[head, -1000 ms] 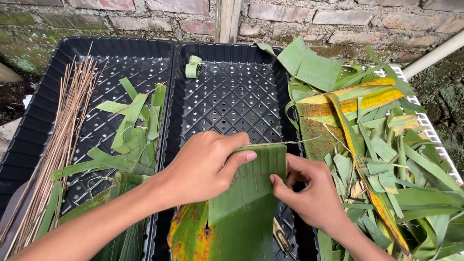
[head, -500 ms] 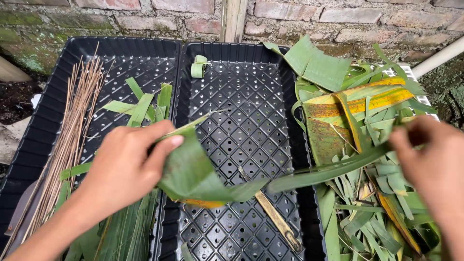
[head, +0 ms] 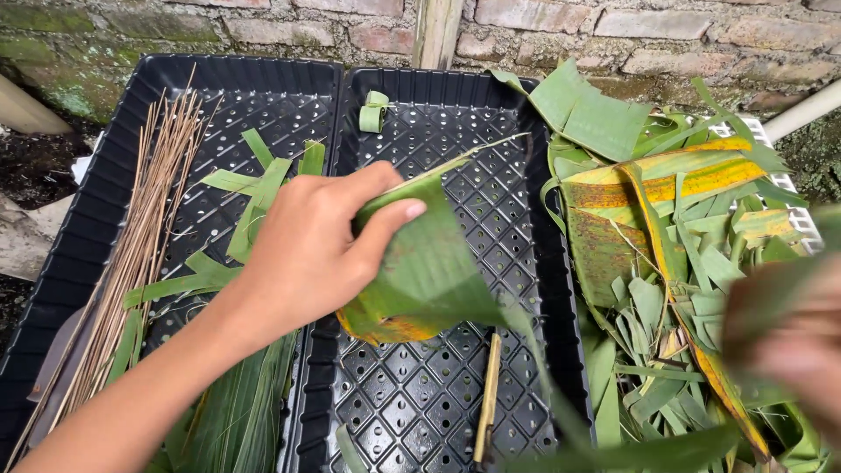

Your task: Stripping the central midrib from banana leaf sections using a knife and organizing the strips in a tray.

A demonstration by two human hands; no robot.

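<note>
Head view, near edge first: at 6 o'clock a thin wooden stick (head: 487, 396) lies on the perforated floor of the right black tray (head: 438, 385), with a long green strip (head: 613, 451) trailing across the bottom toward 5 o'clock. At 4 o'clock the right hand (head: 793, 346) is a blur; whether it is closed on anything I cannot tell. Toward the centre, the left hand (head: 311, 254) is closed around a folded green leaf piece (head: 420, 271), thumb pressed on its top face, fingers beneath; the leaf hangs above the right tray and shows a yellow lower edge. At 9 o'clock the left black tray (head: 219, 96) holds a bundle of thin brown sticks (head: 140, 245) along its left side and loose green leaf strips (head: 250, 188). At 3 o'clock lies a heap of green and yellow leaf scraps (head: 674, 228). At 12 o'clock a small leaf loop (head: 375, 111) sits in the right tray, before a brick wall (head: 543, 22).
</note>
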